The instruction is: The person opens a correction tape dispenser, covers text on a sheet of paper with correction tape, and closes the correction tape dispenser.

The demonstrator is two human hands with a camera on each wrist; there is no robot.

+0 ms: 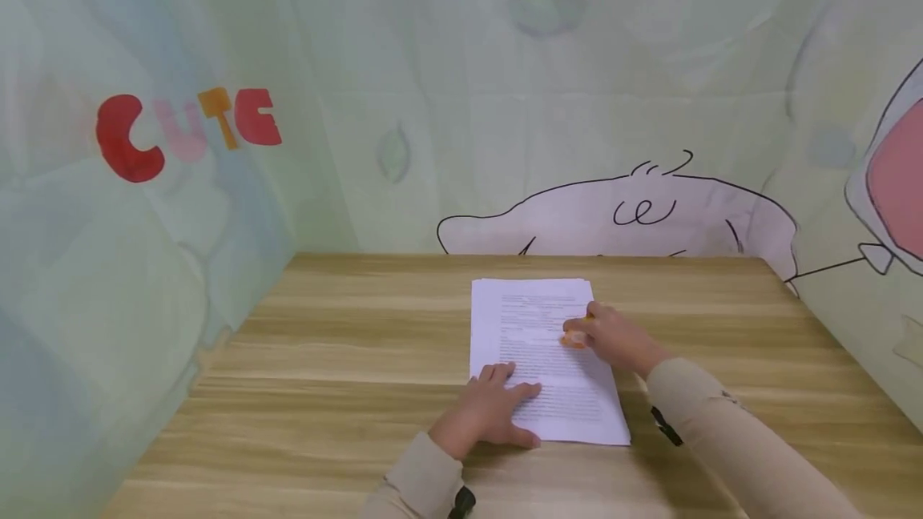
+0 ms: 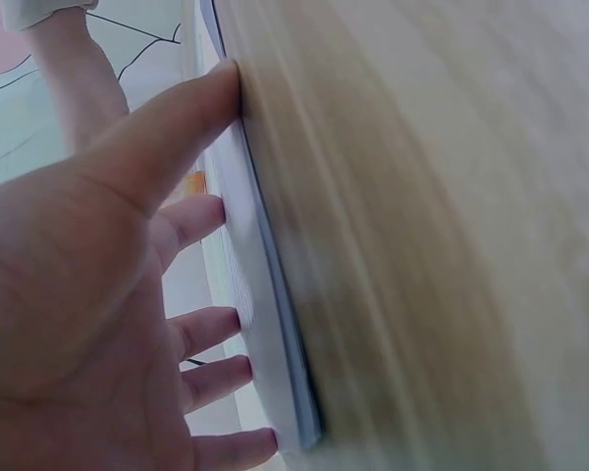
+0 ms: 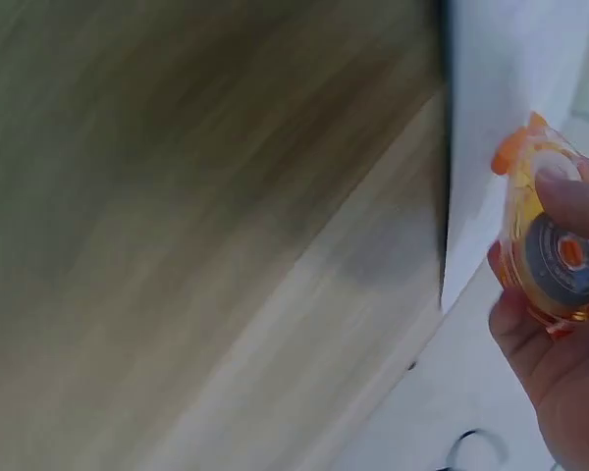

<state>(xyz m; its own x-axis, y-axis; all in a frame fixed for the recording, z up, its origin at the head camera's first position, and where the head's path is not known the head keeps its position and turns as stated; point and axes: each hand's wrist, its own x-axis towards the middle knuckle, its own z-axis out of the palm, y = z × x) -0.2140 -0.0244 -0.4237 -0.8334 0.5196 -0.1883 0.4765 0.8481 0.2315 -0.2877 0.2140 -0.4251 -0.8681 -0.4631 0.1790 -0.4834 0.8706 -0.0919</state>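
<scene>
head view: before us, a person's left hand (image 1: 490,408) lies with fingers spread on printed papers (image 1: 577,415) on the bench (image 1: 346,375); the right hand (image 1: 622,340) grips an orange correction tape (image 1: 574,339) over the page. left wrist view: the thumb (image 2: 182,123) sits at the papers' edge. right wrist view: thumb and fingers pinch the tape.

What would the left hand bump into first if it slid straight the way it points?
Sliding over the paper, the left hand would probably bump the orange tape dispenser in the right hand; depth is unclear.
</scene>
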